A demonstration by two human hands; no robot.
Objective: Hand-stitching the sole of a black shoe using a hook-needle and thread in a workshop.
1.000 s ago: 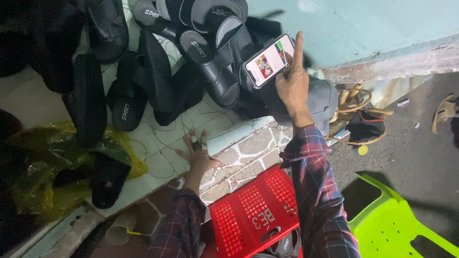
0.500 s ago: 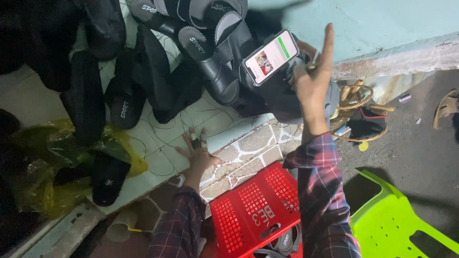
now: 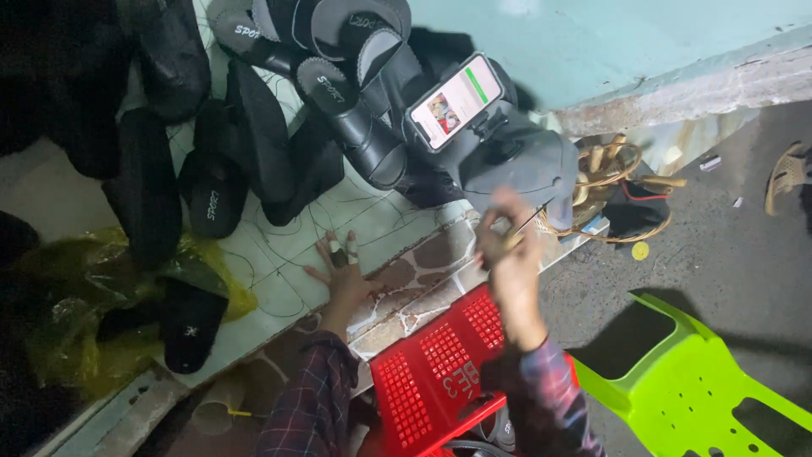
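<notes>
Nearest, a red crate [image 3: 440, 372] and green chair [image 3: 702, 381] crowd both forearms; left hand [image 3: 342, 275] lies flat, open, empty on the tiled ledge [image 3: 279, 271]. Right hand [image 3: 507, 250] has its grip pinched on a thin needle-like tool [image 3: 526, 227], blurred, just below the phone [image 3: 455, 101]. Judgement: a swing could knock the phone off its holder, as stacked sandals [image 3: 338, 101] leave little room.
</notes>
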